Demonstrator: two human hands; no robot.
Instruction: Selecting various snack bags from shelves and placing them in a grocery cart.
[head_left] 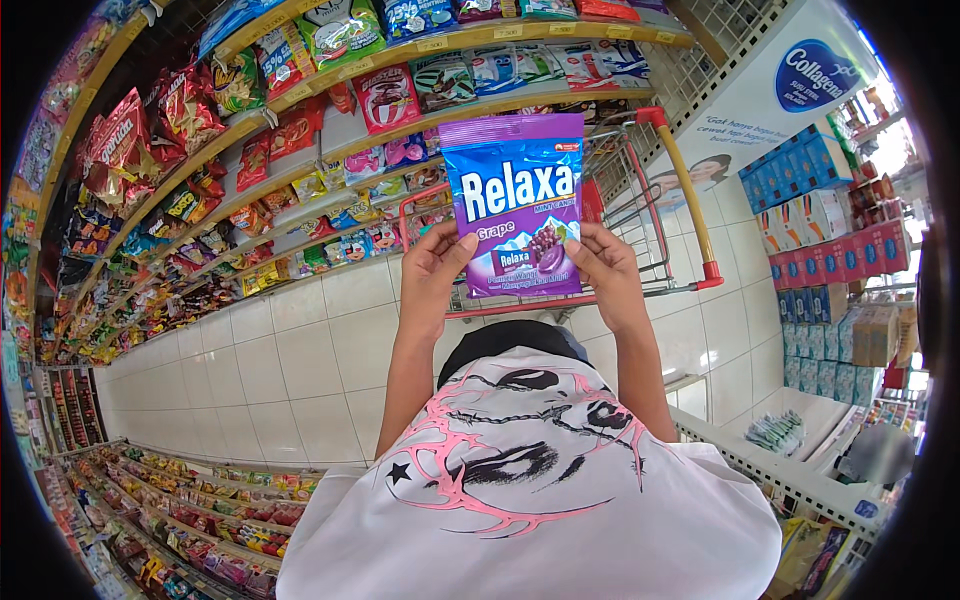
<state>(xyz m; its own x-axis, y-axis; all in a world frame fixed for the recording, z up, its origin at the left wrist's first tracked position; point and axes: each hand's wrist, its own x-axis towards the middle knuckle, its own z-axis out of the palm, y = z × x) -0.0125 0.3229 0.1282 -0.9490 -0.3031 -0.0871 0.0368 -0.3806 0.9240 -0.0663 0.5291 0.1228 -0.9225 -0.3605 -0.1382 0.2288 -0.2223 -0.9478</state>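
A blue and purple candy bag (512, 200), with a picture of grapes on its lower half, is held upright in front of my torso. My left hand (435, 265) grips its left edge, thumb on the front. My right hand (605, 270) grips the right edge in the same way, fingers curled at the side. Behind the bag stands a metal shopping cart (657, 283) with red corners and a yellow handle, partly hidden by the bag.
Shelves (480, 34) of packaged sweets line the front and left, with more shelving (190, 500) at the lower left. Stacked boxes (840, 250) stand at the right, below a white panel (735, 90). Tiled floor (250, 360) runs between the shelves.
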